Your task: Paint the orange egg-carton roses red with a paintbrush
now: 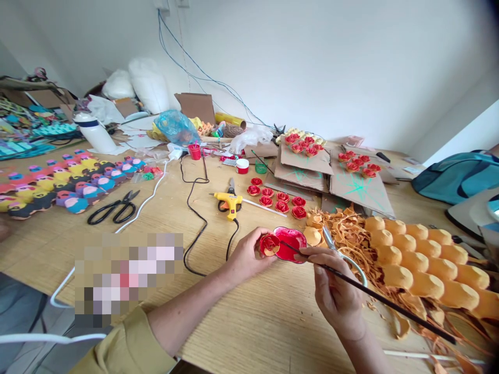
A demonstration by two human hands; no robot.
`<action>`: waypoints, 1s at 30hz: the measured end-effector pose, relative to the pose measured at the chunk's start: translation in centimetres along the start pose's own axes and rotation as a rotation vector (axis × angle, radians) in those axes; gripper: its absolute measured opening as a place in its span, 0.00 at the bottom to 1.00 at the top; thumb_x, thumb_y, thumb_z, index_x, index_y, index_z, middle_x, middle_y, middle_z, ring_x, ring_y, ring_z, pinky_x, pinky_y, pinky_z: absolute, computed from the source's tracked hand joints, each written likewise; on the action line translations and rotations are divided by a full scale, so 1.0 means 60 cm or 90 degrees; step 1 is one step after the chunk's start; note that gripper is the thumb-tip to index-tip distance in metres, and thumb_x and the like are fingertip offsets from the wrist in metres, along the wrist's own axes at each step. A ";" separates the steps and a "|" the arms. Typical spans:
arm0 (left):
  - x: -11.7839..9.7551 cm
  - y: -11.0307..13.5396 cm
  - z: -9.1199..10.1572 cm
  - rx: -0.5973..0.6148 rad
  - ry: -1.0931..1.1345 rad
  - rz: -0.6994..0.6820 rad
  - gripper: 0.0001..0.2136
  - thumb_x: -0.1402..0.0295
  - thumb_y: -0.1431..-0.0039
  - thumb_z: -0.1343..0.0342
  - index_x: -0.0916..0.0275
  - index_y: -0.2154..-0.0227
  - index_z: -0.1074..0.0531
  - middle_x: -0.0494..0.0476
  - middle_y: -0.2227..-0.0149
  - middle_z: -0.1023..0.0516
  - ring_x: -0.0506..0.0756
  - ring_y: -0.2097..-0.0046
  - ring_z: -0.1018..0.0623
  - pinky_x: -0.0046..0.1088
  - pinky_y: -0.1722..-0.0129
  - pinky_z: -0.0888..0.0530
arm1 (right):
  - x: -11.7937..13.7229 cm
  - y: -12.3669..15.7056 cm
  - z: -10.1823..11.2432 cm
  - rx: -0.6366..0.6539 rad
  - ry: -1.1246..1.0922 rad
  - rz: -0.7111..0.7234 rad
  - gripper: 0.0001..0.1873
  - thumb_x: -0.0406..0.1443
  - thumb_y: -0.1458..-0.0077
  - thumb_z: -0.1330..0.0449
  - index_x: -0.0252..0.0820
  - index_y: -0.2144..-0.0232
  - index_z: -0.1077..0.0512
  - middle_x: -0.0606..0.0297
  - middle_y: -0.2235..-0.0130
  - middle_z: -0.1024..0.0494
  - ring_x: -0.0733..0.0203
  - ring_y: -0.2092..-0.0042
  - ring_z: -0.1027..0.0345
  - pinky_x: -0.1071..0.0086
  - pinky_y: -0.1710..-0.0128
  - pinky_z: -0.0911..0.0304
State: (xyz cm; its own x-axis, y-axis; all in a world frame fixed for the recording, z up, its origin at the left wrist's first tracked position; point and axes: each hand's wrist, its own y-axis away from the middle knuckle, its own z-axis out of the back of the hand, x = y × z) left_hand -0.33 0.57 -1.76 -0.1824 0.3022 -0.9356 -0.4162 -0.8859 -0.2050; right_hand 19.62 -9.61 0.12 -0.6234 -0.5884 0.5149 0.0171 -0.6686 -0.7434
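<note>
My left hand [249, 253] is closed around a small red paper rose [270, 244], held just above the wooden table [163, 218]. My right hand [334, 291] pinches a long black paintbrush [374, 295] whose tip reaches toward the rose. Right behind the rose sits a shallow dish of red paint [291, 243]. Several finished red roses [277, 200] lie in rows farther back.
An orange egg tray [424, 265] and orange cardboard scraps [346, 228] lie to the right. A yellow glue gun [230, 201] with a black cord, black scissors [115, 209], cardboard sheets with more roses [356, 179] and colourful painted figures [66, 184] surround the work spot.
</note>
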 end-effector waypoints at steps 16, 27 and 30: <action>0.002 -0.001 0.002 0.013 0.039 0.011 0.21 0.66 0.50 0.28 0.59 0.54 0.26 0.55 0.57 0.16 0.57 0.55 0.18 0.28 0.54 0.22 | 0.003 -0.001 0.002 0.026 -0.050 -0.013 0.11 0.28 0.30 0.46 0.47 0.53 0.28 0.57 0.52 0.18 0.57 0.53 0.19 0.61 0.53 0.23; 0.018 -0.003 -0.003 -0.024 0.071 0.019 0.23 0.69 0.50 0.27 0.60 0.52 0.28 0.57 0.55 0.16 0.57 0.54 0.17 0.30 0.51 0.22 | -0.018 0.002 0.013 -0.046 -0.008 -0.034 0.08 0.31 0.30 0.43 0.45 0.52 0.26 0.55 0.53 0.15 0.53 0.54 0.17 0.59 0.51 0.23; 0.017 -0.007 -0.003 -0.033 0.095 0.033 0.22 0.71 0.50 0.27 0.62 0.53 0.27 0.59 0.54 0.16 0.59 0.52 0.17 0.32 0.49 0.21 | -0.016 -0.003 0.017 -0.034 0.019 -0.033 0.08 0.33 0.30 0.42 0.44 0.52 0.25 0.56 0.57 0.15 0.54 0.56 0.17 0.59 0.53 0.23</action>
State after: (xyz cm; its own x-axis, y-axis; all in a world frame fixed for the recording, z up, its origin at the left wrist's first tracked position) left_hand -0.19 1.19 -2.71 -0.0669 0.2035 -0.9768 -0.3618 -0.9173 -0.1663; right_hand 21.01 -9.37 0.22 -0.6459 -0.5394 0.5403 -0.0570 -0.6716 -0.7387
